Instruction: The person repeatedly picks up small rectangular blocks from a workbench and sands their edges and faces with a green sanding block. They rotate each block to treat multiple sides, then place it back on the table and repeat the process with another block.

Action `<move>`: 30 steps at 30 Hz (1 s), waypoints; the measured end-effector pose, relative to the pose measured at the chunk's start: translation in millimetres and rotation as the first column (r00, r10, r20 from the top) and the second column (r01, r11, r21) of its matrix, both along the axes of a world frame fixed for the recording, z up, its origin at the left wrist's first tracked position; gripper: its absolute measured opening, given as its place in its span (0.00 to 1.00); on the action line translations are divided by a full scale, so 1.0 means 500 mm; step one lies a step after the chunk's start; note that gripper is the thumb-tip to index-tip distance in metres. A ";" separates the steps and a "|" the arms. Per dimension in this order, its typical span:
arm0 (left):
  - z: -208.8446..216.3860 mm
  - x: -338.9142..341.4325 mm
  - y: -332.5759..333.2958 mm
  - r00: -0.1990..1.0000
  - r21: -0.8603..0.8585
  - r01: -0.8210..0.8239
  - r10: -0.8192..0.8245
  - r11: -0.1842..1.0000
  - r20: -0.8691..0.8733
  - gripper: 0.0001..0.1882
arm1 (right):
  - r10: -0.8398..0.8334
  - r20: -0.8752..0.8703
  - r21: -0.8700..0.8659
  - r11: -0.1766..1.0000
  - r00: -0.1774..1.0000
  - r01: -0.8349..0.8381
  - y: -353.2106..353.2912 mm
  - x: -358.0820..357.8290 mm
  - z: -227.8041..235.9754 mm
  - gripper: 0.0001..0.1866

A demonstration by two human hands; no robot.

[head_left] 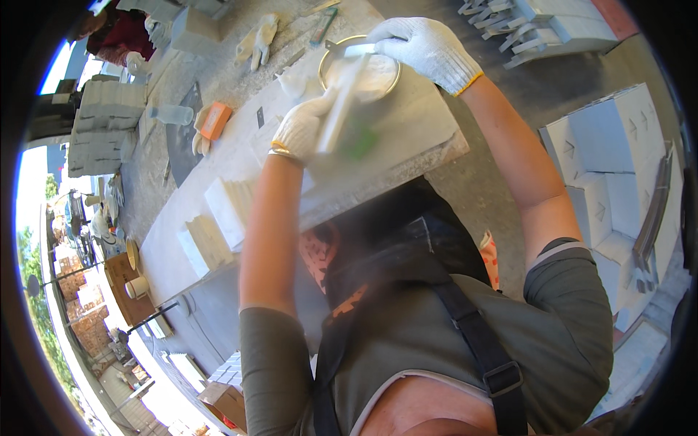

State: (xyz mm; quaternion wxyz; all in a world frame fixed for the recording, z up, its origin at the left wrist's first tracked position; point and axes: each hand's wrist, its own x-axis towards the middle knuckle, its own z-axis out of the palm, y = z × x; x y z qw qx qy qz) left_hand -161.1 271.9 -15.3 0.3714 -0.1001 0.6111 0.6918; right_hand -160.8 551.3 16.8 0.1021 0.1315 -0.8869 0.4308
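Note:
My left hand (302, 127), in a white knit glove, is closed around a long, narrow white strip (342, 109), smeared by motion. The strip slants over a round tin (399, 76) with a gold rim, which contains white material (374, 75). My right hand (424, 52), gloved too, grips a putty knife (356, 50) with a pale handle above the tin's far side. Its metal blade points left. A blurred green thing (360, 142) shows beside the strip's near end; its kind cannot be made out.
The tin stands on a dusty worktable (414, 134). White blocks (225, 211) sit at its near left, with an orange block (215, 120), a loose glove (262, 40) and a plastic bottle (172, 114) farther off. White stacked pieces (611, 167) stand right; another person (120, 36) is far left.

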 end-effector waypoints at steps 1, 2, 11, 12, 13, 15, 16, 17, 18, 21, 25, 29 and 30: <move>-0.007 -0.009 0.000 0.997 0.072 0.063 -0.067 0.995 0.045 0.24 | -0.047 -0.031 0.010 0.999 0.998 0.047 0.003 0.010 0.005 0.12; -0.017 -0.007 0.000 0.991 0.237 0.040 -0.068 0.971 0.114 0.24 | -0.093 -0.062 0.019 0.995 0.994 0.094 0.008 0.021 0.008 0.12; 0.022 0.048 0.008 0.930 -0.099 0.102 -0.130 0.990 -0.343 0.23 | -0.342 -0.003 0.173 0.926 0.940 0.337 0.028 0.107 -0.066 0.15; 0.043 0.048 -0.010 0.887 -0.173 0.149 -0.209 0.973 -0.412 0.23 | -0.347 0.046 0.187 0.924 0.937 0.334 0.031 0.117 -0.077 0.16; 0.064 0.049 -0.034 0.896 -0.154 0.157 -0.206 0.976 -0.392 0.24 | -0.349 0.095 0.198 0.925 0.932 0.326 0.031 0.127 -0.087 0.17; 0.103 0.040 -0.087 0.879 -0.316 0.187 -0.302 0.930 -0.370 0.26 | -0.309 0.109 0.240 0.930 0.945 0.277 0.030 0.136 -0.105 0.20; 0.117 0.039 -0.113 0.861 -0.385 0.202 -0.350 0.901 -0.369 0.27 | -0.293 0.105 0.261 0.930 0.950 0.258 0.028 0.137 -0.111 0.20; 0.126 0.043 -0.136 0.819 -0.455 0.180 -0.389 0.872 -0.421 0.26 | -0.275 0.101 0.282 0.929 0.956 0.238 0.027 0.137 -0.115 0.20; 0.136 0.040 -0.159 0.810 -0.507 0.225 -0.449 0.832 -0.378 0.27 | -0.260 0.095 0.304 0.927 0.961 0.220 0.024 0.136 -0.117 0.20; 0.163 0.018 -0.223 0.729 -0.649 0.362 -0.637 0.669 -0.250 0.30 | -0.228 0.118 0.321 0.930 0.966 0.180 0.014 0.135 -0.109 0.20; 0.162 -0.004 -0.254 0.543 -0.723 0.464 -0.809 0.513 -0.225 0.28 | -0.109 0.329 -0.108 0.982 0.938 0.152 -0.014 0.169 -0.077 0.17; 0.138 -0.022 -0.227 0.432 -0.845 0.457 -0.900 0.279 -0.064 0.25 | 0.103 0.511 -0.407 0.903 0.853 0.135 -0.068 0.232 -0.062 0.10; 0.132 -0.019 -0.221 0.389 -0.848 0.426 -0.910 0.315 -0.143 0.24 | 0.176 0.495 -0.482 0.870 0.851 0.100 -0.082 0.247 -0.065 0.10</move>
